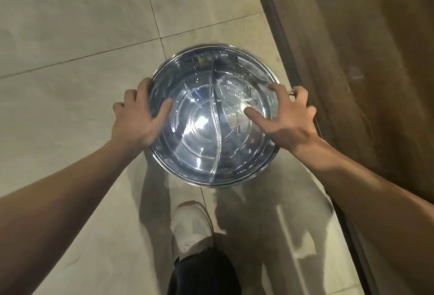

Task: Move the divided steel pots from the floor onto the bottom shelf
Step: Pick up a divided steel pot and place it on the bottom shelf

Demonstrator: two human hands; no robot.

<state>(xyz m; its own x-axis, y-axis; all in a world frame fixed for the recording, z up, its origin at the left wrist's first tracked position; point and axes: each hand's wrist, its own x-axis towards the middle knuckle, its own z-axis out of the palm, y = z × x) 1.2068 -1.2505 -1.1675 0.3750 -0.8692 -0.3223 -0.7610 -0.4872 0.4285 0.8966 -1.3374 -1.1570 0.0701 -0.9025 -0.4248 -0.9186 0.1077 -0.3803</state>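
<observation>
Two bare forearms reach in from the lower corners of the frame and meet at one divided steel pot in the middle of the picture. The left hand clamps the pot's left rim, thumb hooked inside the bowl and the other fingers curled outside. The right hand grips the right rim the same way, thumb lying inside and fingers wrapped over the edge near a small handle that barely shows. A curved partition splits the pot into two compartments; whether anything is inside is hard to tell through the glare. The pot's far rim is blurred. Below it, one pale shoe and a dark trouser leg stand on the tiled floor. A brown surface fills the right side, its nature unclear.
</observation>
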